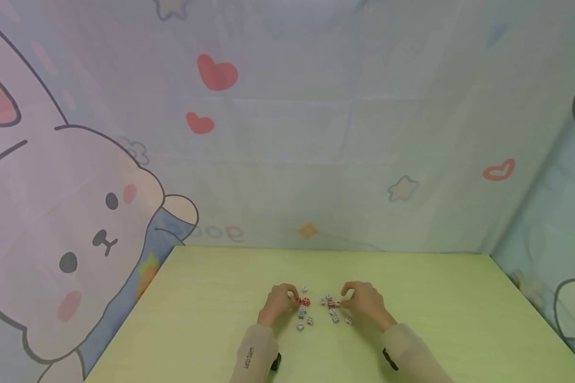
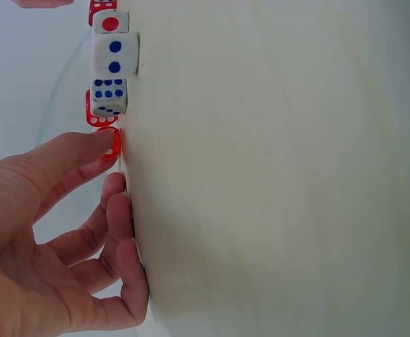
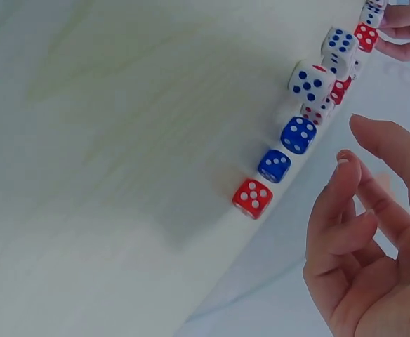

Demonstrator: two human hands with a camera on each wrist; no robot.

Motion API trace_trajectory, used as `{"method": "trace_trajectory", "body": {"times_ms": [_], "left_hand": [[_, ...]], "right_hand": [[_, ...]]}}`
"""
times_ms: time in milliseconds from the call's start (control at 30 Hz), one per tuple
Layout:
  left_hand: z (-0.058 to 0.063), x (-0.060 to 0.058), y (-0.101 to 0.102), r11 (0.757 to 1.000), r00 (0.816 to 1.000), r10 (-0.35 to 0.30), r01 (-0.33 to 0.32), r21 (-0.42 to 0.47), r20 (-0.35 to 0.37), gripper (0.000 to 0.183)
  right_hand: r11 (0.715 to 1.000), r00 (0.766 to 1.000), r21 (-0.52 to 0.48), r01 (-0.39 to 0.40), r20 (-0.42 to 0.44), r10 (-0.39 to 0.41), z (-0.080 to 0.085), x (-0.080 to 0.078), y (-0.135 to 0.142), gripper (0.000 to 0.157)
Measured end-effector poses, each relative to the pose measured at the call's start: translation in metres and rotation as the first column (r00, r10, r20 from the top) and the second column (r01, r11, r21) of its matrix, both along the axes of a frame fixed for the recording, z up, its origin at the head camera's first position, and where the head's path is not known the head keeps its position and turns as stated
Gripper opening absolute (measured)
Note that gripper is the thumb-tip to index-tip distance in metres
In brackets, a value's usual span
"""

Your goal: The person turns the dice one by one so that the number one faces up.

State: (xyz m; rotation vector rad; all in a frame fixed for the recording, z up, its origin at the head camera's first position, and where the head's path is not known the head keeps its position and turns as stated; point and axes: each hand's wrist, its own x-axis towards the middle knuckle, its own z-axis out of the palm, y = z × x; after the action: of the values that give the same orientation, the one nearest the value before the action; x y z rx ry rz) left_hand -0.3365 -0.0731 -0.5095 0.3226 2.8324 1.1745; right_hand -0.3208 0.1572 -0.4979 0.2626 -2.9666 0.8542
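two dice groups (image 1: pixel 301 315) lie on the worktop (image 1: pixel 211 298) btwn l hand (image 1: pixel 279 302) & r hand (image 1: pixel 366 303), one nearer each. l hand pinches a red die (image 2: pixel 113 148); r hand's half-open, nothing visible in it, just beside its grp.

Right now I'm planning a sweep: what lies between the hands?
Two loose groups of dice, with bare table between them, in the head view.

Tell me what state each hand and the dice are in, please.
Left hand: pinching a red die
Right hand: thumb and index finger apart, no die seen held
Pinched red die: held; whether lifted is unclear
Other red die beside the blue dice: unheld, five white pips showing
Blue dice: unheld, on the table
White dice: unheld
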Motion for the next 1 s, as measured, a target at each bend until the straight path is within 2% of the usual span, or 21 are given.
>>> {"method": "trace_trajectory", "body": {"times_ms": [100,267,333,533,1000], "left_hand": [[-0.005,-0.005,-0.002,1.0,0.999,-0.013,0.013,-0.004,-0.03,0.008],[-0.01,-0.008,-0.003,1.0,1.0,-0.008,0.007,-0.004,-0.018,0.009],[-0.009,-0.008,-0.002,1.0,1.0,0.006,-0.006,0.001,0.011,0.008],[-0.006,-0.005,0.0,1.0,1.0,-0.008,0.007,-0.018,-0.008,0.007],[-0.01,-0.007,0.0,1.0,1.0,0.01,-0.01,-0.014,0.017,0.008]], "right_hand": [[1.0,1.0,-0.009,0.007,0.007,-0.007,0.003,0.003,0.005,0.019],[1.0,1.0,0.021,0.008,0.003,-0.008,0.004,0.011,0.01,0.015],[1.0,1.0,0.019,0.0,0.004,0.0,0.003,0.014,0.01,0.013],[1.0,1.0,-0.02,-0.016,0.017,0.016,-0.001,0.019,0.008,0.01],[0.999,0.999,0.034,-0.028,0.046,0.026,-0.007,0.03,0.005,0.016]]}}
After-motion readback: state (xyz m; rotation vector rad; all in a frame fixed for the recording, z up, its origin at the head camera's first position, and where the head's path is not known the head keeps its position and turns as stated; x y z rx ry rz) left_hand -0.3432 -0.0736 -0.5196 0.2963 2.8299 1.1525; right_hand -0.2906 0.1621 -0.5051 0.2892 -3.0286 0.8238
